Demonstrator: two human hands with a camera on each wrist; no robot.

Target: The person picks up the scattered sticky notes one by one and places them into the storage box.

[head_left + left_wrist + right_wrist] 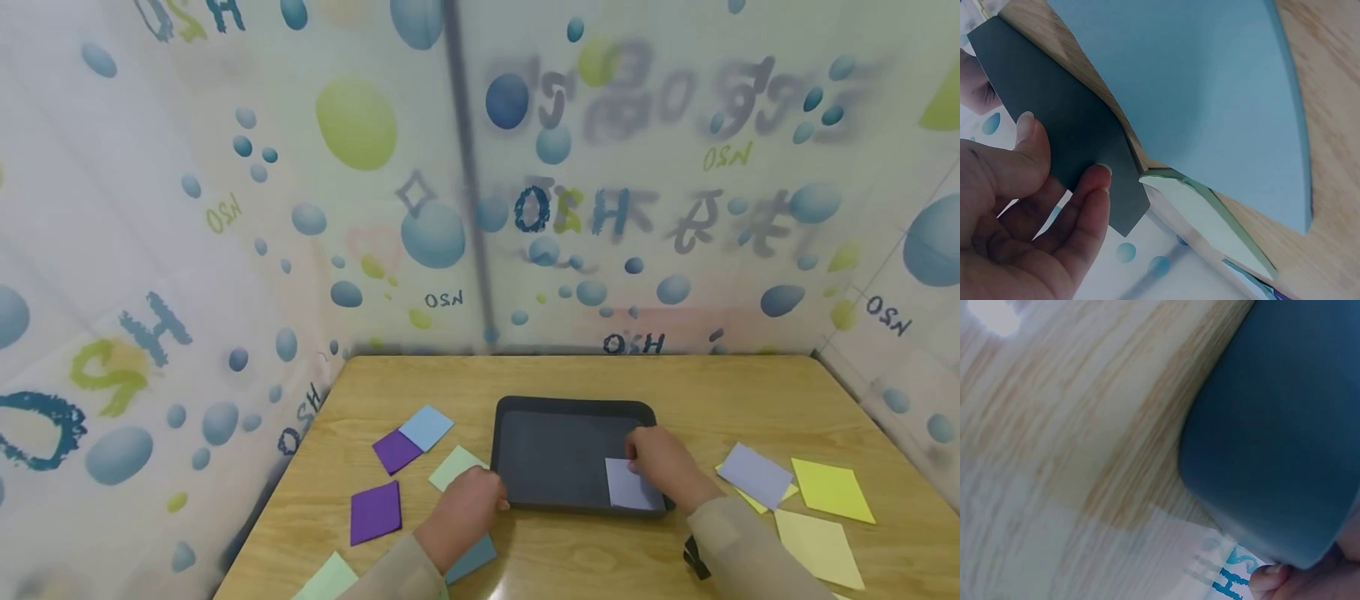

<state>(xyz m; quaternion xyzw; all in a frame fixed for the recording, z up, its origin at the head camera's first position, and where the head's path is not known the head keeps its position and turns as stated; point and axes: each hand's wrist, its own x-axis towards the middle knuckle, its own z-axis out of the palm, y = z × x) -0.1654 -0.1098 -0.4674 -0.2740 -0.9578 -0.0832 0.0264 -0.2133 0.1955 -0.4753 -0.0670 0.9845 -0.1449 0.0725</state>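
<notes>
A black tray lies on the wooden table, its long side toward me. In its front right corner is a lavender sticky note pad. My right hand reaches over the tray's right side and pinches the pad near its far edge. That grip is hidden behind the tray wall in the right wrist view. By the front left corner, my left hand has loosely bent fingers at the tray's outer side, with thumb and fingertips apart. A blue pad and a pale green pad lie beside it.
Two purple pads and a light blue pad lie to the left. Another lavender pad overlaps a yellow one at the right, near a bright yellow pad and a cream pad. A patterned curtain surrounds the table.
</notes>
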